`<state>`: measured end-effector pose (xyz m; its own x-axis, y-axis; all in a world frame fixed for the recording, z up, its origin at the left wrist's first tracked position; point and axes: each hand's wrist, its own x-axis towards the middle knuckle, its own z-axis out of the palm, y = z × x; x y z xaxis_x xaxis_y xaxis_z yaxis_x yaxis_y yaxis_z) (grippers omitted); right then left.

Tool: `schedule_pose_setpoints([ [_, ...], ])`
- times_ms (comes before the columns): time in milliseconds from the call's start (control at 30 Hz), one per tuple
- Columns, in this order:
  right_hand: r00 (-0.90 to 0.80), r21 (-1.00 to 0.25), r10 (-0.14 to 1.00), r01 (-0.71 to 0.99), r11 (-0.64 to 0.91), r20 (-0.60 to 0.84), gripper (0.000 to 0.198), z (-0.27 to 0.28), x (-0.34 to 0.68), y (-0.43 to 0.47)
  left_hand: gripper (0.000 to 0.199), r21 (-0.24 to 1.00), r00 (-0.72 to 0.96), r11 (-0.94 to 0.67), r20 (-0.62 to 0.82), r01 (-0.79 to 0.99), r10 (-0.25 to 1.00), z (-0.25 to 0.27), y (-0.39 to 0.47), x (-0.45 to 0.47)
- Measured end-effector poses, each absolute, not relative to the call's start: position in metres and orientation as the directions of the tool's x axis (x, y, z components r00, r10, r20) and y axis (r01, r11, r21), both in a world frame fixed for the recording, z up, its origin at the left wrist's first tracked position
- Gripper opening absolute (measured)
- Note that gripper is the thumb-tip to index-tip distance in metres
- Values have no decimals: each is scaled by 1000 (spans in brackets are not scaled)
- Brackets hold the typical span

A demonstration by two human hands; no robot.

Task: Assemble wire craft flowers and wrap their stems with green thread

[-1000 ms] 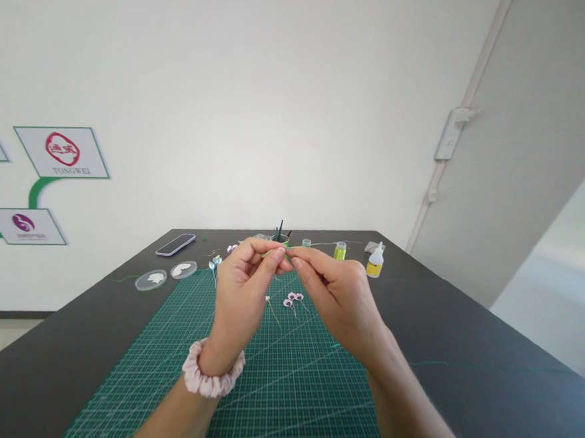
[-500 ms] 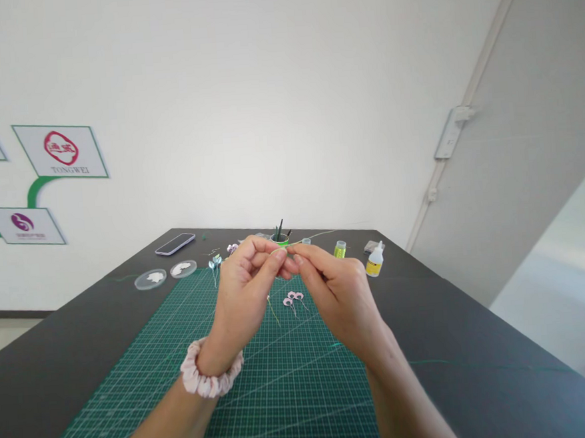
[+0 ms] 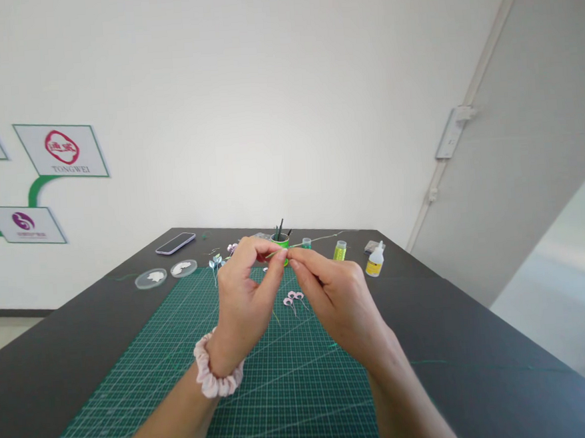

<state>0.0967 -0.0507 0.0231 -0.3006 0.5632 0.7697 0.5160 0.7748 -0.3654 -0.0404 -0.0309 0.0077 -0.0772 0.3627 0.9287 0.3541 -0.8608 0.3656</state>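
I see a dark table (image 3: 481,339), and lying on it the green cutting mat (image 3: 305,398), which I take as my landmark. Over the mat, in the air, are my two hands. On the left hand (image 3: 247,292), the thumb and the index finger are closed on a thin green strand. The right hand (image 3: 335,293) has its fingertips together on the same strand, almost touching the left ones. A pale scrunchie (image 3: 236,381) is around the left wrist. Beyond the far left corner of the mat lies a phone (image 3: 175,243). To the right of the mat's far end, a glue bottle (image 3: 375,262) stands upright. Beyond its far edge, a green cup (image 3: 284,243) holds dark tools. On the mat's far half lie small pink pieces (image 3: 292,298) with thin stems. Smallest is the green strand (image 3: 318,239) itself: from the fingertips above the mat, it extends away to the right; the fingers hide its pinched part.
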Motion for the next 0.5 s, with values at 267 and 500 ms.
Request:
schedule_pose_setpoints([
  [267, -294, -348, 556, 535, 770, 777, 29, 23, 95, -55, 9, 336, -90, -885, 941, 321, 325, 6, -28, -41],
  [500, -278, -351, 536, 508, 786, 797, 28, 24, 96, -56, 10, 255, -48, -881, 965, 400, 257, 8, -29, -42],
])
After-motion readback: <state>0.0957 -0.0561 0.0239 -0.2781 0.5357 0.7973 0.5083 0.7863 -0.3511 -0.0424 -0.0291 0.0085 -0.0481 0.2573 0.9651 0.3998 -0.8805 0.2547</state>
